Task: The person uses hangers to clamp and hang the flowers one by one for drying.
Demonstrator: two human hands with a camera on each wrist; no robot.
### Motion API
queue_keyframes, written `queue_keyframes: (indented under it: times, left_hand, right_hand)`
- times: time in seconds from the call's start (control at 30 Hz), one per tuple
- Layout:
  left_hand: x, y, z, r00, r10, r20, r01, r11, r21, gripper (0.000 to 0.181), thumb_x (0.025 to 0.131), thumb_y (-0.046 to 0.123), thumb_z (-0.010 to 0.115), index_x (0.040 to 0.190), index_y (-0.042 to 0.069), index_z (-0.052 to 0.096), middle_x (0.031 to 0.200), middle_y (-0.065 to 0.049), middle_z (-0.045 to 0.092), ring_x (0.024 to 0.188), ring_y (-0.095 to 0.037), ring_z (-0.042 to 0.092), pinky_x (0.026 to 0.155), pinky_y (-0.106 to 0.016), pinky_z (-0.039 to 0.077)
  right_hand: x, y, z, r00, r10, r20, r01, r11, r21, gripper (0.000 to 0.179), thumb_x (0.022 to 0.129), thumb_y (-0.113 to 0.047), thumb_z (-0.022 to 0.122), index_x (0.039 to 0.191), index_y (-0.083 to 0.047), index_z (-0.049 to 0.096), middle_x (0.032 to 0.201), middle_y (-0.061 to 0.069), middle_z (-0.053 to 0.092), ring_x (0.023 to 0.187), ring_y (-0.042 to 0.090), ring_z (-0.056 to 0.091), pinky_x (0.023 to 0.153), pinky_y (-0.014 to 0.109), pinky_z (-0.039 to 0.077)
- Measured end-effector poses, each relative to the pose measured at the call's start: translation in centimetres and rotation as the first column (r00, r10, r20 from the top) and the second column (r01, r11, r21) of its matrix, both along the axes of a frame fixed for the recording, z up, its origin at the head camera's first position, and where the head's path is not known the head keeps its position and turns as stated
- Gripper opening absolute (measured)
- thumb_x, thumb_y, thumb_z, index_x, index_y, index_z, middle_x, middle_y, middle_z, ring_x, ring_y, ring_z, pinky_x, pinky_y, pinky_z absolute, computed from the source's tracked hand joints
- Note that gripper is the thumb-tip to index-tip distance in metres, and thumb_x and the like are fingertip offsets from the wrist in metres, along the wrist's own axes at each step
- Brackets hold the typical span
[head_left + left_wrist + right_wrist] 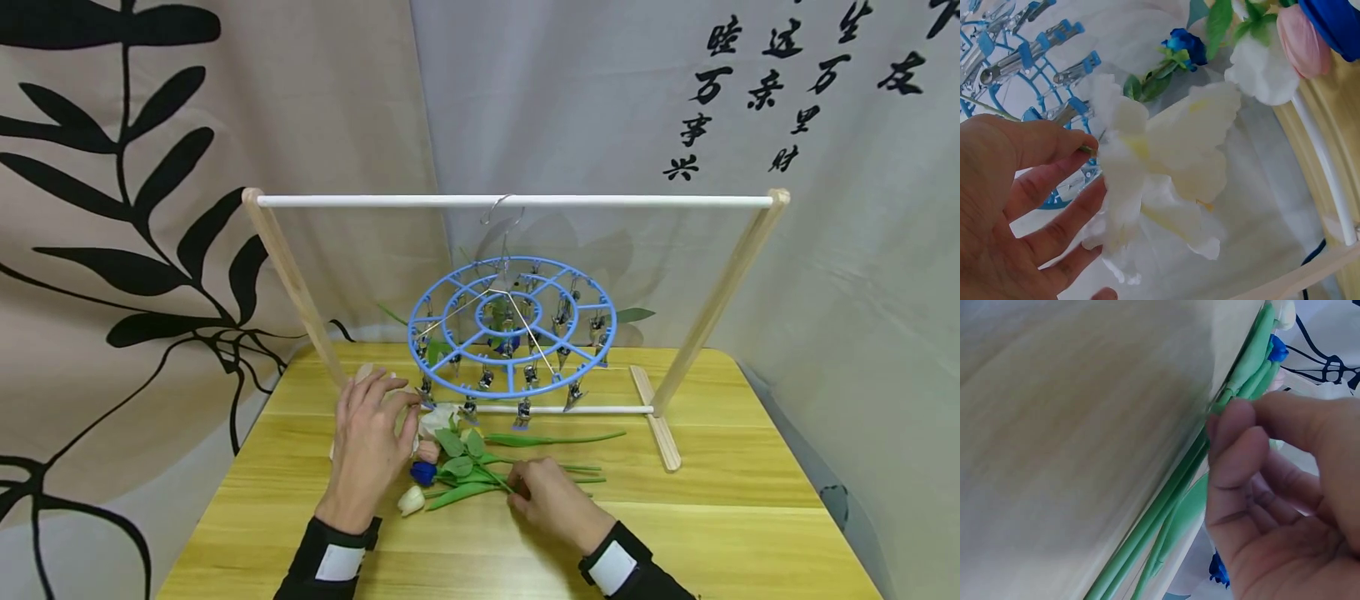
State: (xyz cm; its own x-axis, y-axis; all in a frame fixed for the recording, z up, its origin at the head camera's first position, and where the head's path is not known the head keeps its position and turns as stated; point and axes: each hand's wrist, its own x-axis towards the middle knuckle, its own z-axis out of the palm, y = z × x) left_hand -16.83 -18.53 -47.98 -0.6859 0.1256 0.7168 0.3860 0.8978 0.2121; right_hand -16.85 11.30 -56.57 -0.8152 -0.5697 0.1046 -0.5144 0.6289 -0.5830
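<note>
Pinching white lily (1166, 162): left hand (371, 442) | pinching green stem (1135, 534): right hand (558, 502) | curtain script (695, 129) reads 万事兴

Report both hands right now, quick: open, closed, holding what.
Left hand: closed, thumb and finger pinching the white flower close behind its petals.
Right hand: closed, fingertips apparently pinching a green stem.

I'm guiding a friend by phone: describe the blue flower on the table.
Find the wooden table, then the flowers between the left hand and right hand, in front of the clip hanger. At their end by the left hand is the blue flower, the only blue one there, between a pink flower and a white bud.
</note>
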Motion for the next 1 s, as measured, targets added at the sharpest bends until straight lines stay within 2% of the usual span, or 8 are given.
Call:
queue_keyframes:
  times: [0.2,0.33,0.53,0.77,0.93,1.0]
  left_hand:
    - [0.2,0.5,0.0,0.999,-0.019,0.04,0.018,1.0,0.007,0.008,0.096,0.008,0.095,0.102,0.01,0.091,0.13,-0.019,0.084,0.146,-0.05,0.069,0.129,-0.086,0.04]
    - [0.2,0.8,-0.1,0.999,-0.037,0.014,0.037,0.999,-0.004,0.011,0.093,0.007,0.097,0.101,0.01,0.09,0.128,-0.019,0.084,0.144,-0.05,0.07,0.128,-0.084,0.042]
    - [0.3,0.9,-0.1,0.997,-0.083,0.0,0.083,0.997,-0.005,0.008,0.096,0.007,0.094,0.102,0.008,0.089,0.129,-0.021,0.082,0.145,-0.052,0.068,0.129,-0.074,0.048]
    - [0.8,0.8,0.1,0.997,-0.076,0.0,0.076,0.997,0.017,0.012,0.095,0.008,0.094,0.106,0.009,0.09,0.137,-0.022,0.081,0.148,-0.052,0.066,0.122,-0.074,0.053]
    - [1.3,0.8,0.6,0.995,-0.08,-0.051,0.082,0.996,0.036,0.014,0.094,0.006,0.095,0.107,0.008,0.09,0.135,-0.021,0.082,0.14,-0.05,0.071,0.117,-0.073,0.056]
    - [1.7,0.9,0.8,0.994,-0.087,-0.072,0.09,0.995,0.043,0.015,0.095,0.007,0.096,0.108,0.009,0.09,0.131,-0.018,0.083,0.13,-0.046,0.075,0.109,-0.067,0.061]
  right_hand:
    - [0.2,0.0,0.1,0.999,-0.028,-0.025,0.027,0.999,-0.033,0.007,0.1,0.0,0.083,0.104,-0.005,0.085,0.086,-0.003,0.078,0.072,-0.004,0.058,0.064,0.019,0.053]
    - [0.4,0.4,0.4,0.997,-0.043,-0.059,0.04,0.997,-0.062,0.01,0.098,0.002,0.081,0.103,-0.006,0.085,0.09,-0.001,0.08,0.076,-0.004,0.059,0.067,0.02,0.054]
    - [1.0,1.3,1.1,0.995,-0.071,-0.069,0.064,0.993,-0.099,0.012,0.098,0.005,0.081,0.106,-0.003,0.084,0.092,0.001,0.081,0.076,-0.006,0.062,0.066,0.019,0.057]
    - [1.6,2.4,1.9,0.992,-0.106,-0.071,0.096,0.986,-0.139,0.014,0.096,0.008,0.081,0.108,0.001,0.084,0.092,0.004,0.084,0.076,-0.006,0.067,0.065,0.018,0.06]
    - [2.0,3.5,2.9,0.991,-0.115,-0.07,0.104,0.984,-0.143,0.013,0.097,0.008,0.08,0.106,0.0,0.084,0.091,0.002,0.083,0.074,-0.007,0.065,0.063,0.018,0.059]
    - [2.2,4.1,3.4,0.991,-0.121,-0.062,0.112,0.984,-0.137,0.012,0.098,0.007,0.081,0.106,-0.001,0.084,0.091,0.001,0.082,0.075,-0.008,0.064,0.063,0.018,0.059]
